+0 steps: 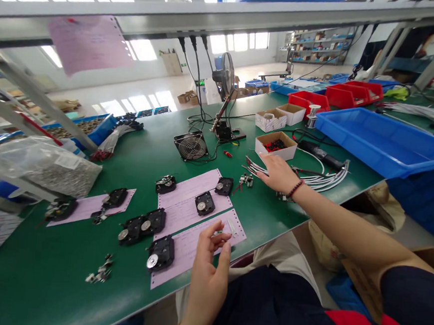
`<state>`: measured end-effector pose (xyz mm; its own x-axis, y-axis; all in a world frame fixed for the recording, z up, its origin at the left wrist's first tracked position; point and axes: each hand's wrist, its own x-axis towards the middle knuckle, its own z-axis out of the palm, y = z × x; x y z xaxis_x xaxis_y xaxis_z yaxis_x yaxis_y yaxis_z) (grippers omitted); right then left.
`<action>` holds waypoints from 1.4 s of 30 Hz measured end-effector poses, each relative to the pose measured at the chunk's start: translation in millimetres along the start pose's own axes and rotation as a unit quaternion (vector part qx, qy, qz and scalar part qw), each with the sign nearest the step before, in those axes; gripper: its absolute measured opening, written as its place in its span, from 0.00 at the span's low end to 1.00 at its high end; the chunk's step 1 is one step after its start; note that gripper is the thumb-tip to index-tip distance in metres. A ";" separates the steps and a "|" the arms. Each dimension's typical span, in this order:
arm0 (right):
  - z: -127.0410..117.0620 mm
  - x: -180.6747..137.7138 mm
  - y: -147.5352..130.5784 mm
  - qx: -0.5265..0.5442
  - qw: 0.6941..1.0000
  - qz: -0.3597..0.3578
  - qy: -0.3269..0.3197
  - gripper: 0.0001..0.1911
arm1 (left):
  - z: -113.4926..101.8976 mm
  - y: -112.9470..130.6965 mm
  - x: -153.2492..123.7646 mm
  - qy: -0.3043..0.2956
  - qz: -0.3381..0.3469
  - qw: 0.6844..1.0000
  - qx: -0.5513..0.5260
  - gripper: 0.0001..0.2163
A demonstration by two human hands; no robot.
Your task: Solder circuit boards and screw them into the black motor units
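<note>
Above the pink paper sheets (191, 250) at the front edge of the bench, my left hand (210, 269) is half curled, thumb apart from the fingers, with nothing visible in it. My right hand (278, 175) reaches out, palm down, over a bundle of white cables (326, 182). Its fingers are stretched toward a small white box (276, 146) of red and black parts; whether the fingertips touch anything is hidden. Several black mechanism units with round metal discs, such as this black unit (161, 254), lie on and beside the sheets. A small metal part (246, 180) lies left of my right hand.
A square fan (191, 146) and a round fan on a stand (227, 75) are at the back. A blue tray (387, 141) and red bins (352, 95) stand on the right. A plastic bag of small parts (44, 164) sits on the left. A shelf beam (228, 18) crosses overhead.
</note>
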<state>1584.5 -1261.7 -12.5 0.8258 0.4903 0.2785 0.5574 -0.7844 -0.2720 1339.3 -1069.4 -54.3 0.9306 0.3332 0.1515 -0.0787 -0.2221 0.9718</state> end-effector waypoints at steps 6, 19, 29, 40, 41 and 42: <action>-36.8 -90.5 46.9 -0.039 0.998 0.028 -0.039 0.24 | -9.1 9.5 -3.4 0.007 0.003 1.000 0.024 0.16; -1.7 -139.8 4.7 0.025 0.994 0.105 0.031 0.12 | 20.2 17.0 11.9 -0.142 0.001 0.990 0.021 0.13; -5.1 -185.0 -64.6 0.328 0.942 0.050 0.043 0.27 | 57.1 34.2 17.9 -0.172 -0.081 0.974 -0.121 0.16; -56.9 -165.1 -76.6 0.570 0.805 0.025 -0.164 0.17 | 29.0 81.9 -8.4 -0.328 -0.064 0.942 -0.042 0.11; -58.1 -165.4 -80.2 0.576 0.800 0.031 -0.163 0.17 | 27.1 83.6 -9.8 -0.330 -0.063 0.941 -0.044 0.12; -58.9 -165.9 -83.1 0.580 0.797 0.036 -0.165 0.18 | 25.3 85.0 -10.8 -0.332 -0.061 0.940 -0.045 0.12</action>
<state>1396.1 -1300.2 18.2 0.7302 0.6830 0.0179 0.0525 -0.0299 -0.9982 1331.6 -1115.1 22.1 0.9501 -0.3016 -0.0794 0.0412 -0.1309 0.9905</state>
